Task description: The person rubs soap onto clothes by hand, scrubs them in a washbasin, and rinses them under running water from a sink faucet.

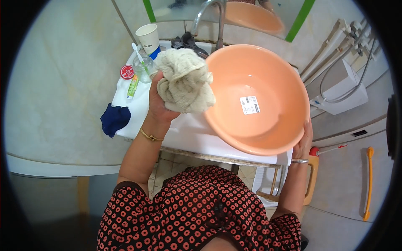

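A crumpled off-white towel (183, 79) with greyish patches is bunched in my left hand (161, 103), raised over the left part of the white washbasin (184, 129). My thumb and palm wrap its lower left side, and the other fingers are hidden beneath it. A large peach plastic basin (234, 71) rests tilted on the washbasin, its inside towards me. At its lower right rim my right hand (305, 140) is closed on the edge, most of its fingers out of sight behind the wall. A white label (250, 105) sticks to the basin's inside.
A curved metal faucet (220, 25) stands behind the basin. On the left ledge are a paper cup (147, 37), a glass jar (143, 69) with a toothbrush, a red round lid (127, 72), a green tube (132, 87) and a dark blue cloth (114, 119). White pipes (326, 52) run along the right.
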### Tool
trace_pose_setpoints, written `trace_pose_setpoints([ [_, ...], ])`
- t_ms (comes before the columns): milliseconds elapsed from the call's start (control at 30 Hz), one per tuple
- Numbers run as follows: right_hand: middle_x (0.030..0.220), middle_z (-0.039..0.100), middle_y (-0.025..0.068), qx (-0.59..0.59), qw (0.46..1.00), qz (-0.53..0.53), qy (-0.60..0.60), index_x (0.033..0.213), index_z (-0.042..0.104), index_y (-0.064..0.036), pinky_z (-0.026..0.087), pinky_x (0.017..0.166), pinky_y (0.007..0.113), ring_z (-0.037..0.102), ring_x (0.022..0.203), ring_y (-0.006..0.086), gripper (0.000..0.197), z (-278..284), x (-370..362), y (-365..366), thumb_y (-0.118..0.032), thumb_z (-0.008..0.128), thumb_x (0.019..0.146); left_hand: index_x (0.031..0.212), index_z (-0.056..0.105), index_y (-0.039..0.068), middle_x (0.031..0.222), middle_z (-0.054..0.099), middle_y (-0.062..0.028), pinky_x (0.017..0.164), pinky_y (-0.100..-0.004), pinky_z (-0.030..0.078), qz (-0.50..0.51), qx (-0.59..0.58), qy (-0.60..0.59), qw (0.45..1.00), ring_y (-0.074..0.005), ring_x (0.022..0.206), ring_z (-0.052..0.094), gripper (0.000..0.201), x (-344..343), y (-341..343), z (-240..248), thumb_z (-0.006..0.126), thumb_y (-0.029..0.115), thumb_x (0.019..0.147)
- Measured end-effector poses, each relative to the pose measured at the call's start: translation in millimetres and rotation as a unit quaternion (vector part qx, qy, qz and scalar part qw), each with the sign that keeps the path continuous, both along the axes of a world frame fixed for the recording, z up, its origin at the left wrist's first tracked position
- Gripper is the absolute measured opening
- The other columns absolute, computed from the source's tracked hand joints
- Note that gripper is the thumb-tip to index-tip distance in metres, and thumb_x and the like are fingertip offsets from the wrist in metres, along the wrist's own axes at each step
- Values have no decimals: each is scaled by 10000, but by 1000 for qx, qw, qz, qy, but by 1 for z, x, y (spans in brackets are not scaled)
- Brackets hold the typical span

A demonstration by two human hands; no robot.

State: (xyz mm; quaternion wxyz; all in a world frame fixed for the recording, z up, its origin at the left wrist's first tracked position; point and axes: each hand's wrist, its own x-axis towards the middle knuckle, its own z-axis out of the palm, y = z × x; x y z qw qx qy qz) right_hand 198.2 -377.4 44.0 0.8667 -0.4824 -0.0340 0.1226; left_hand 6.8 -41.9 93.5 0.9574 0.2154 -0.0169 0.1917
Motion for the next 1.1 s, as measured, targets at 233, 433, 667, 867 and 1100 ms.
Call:
trace_pose_setpoints([
  [233,1015,512,112,-582,698,-116,-402,1193,403,-19,430,733,267,515,914,196,484,64,-9,1,-176,563,764,1121,420,44,1042,521,-95,836,-343,415,-147,112,30,982,-205,948,519,381,60,-58,38,397,298,838],
  [433,1064,484,121,-19,946,324,-17,1125,413,-13,447,743,367,503,946,207,464,68,-6,96,-202,588,739,1095,428,36,1040,520,-118,844,-361,416,-195,96,55,975,-222,951,515,378,120,-108,10,440,313,838],
  [667,882,455,140,-284,839,-90,-455,973,483,-34,409,750,351,485,814,318,405,30,-25,144,-30,566,577,1118,419,77,1079,492,-72,879,-350,380,-122,52,13,991,-194,1000,472,495,131,-95,-2,325,480,846],
  [867,882,546,151,-370,862,10,-345,959,506,-41,419,729,360,516,823,327,277,9,60,169,-39,526,683,1103,418,60,955,523,-89,682,-307,473,-143,153,123,970,-189,829,541,301,126,-91,-22,457,186,833],
  [1100,925,566,96,-111,944,304,-64,1014,488,29,456,734,299,553,830,174,229,81,62,147,-49,463,801,1126,326,21,986,453,-126,756,-343,477,-2,77,264,961,-226,849,509,414,108,-57,-33,483,2,744],
])
